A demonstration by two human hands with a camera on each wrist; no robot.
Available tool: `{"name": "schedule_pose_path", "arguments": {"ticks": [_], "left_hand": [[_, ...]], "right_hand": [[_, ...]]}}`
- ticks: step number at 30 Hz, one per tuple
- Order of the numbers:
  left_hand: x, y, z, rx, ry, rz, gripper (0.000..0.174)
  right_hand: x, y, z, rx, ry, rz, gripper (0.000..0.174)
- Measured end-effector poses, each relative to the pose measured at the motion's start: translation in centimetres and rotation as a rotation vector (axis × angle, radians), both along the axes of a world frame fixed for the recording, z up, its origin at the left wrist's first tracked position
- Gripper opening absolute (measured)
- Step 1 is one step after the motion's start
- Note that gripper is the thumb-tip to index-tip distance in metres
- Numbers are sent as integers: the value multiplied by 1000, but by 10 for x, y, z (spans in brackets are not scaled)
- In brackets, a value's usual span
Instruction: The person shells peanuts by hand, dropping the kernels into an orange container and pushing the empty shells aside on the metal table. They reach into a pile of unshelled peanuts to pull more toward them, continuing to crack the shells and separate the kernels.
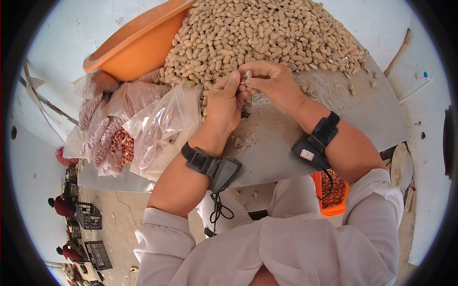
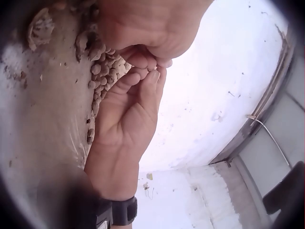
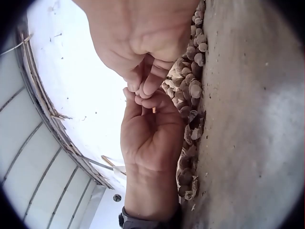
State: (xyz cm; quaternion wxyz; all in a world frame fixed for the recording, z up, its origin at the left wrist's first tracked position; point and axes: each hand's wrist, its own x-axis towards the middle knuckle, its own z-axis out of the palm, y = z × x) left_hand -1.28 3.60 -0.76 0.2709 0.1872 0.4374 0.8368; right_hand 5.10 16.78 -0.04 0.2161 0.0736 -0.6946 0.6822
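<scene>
Both hands meet fingertip to fingertip in front of the peanut heap. My right hand pinches a peanut between thumb and forefinger. From the other side, my left hand has its thumb and curled fingers at the same peanut. In the left wrist view the fingertips of the left hand and right hand cover most of it. The right wrist view shows the right hand above the left hand, their fingertips touching.
An orange basin leans beside the heap. Clear plastic bags with reddish kernels lie at the table's left. Shell scraps dot the grey tabletop. Below the edge stands an orange crate of kernels. Black crates and people are farther left.
</scene>
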Motion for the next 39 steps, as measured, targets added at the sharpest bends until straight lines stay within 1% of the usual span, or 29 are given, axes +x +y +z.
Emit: {"name": "schedule_pose_path", "arguments": {"ticks": [4,7,10,13,15,19,22,24,25,28,31,34,37,39], "left_hand": [[2,1,3,-21,-63,-13,20],[0,-2,2,-27,-166,-67,21],[-3,-4,4,16,-287,-135,21],[-5,-5,3,77,-356,-196,21],[-4,-6,5,92,-391,-209,20],[-4,-8,5,-33,-319,-225,16],[-2,-7,7,-54,-199,-160,16],[-4,-11,12,-37,-99,-89,18],[-6,-14,14,-27,-94,-59,20],[-10,-17,15,6,-84,8,23],[-11,-17,13,27,-82,25,22],[-8,-14,12,7,-75,34,22],[-9,-13,12,-3,-71,29,24],[-9,-14,12,-11,-73,26,25]], "right_hand": [[3,1,1,174,70,-79,24],[1,-1,0,399,228,-258,24],[3,1,4,663,366,-307,23],[1,-2,5,790,504,-343,24],[1,-2,6,798,504,-343,24],[0,1,4,732,458,-387,23],[5,8,7,638,206,-387,29],[7,14,9,732,156,-448,30],[7,17,9,779,130,-477,30],[7,19,6,997,-18,-431,19],[7,12,6,1056,14,-166,20],[1,4,-11,1218,56,-183,20],[-5,5,-14,1228,118,-187,22],[-3,6,-7,1025,-12,-207,19]]}}
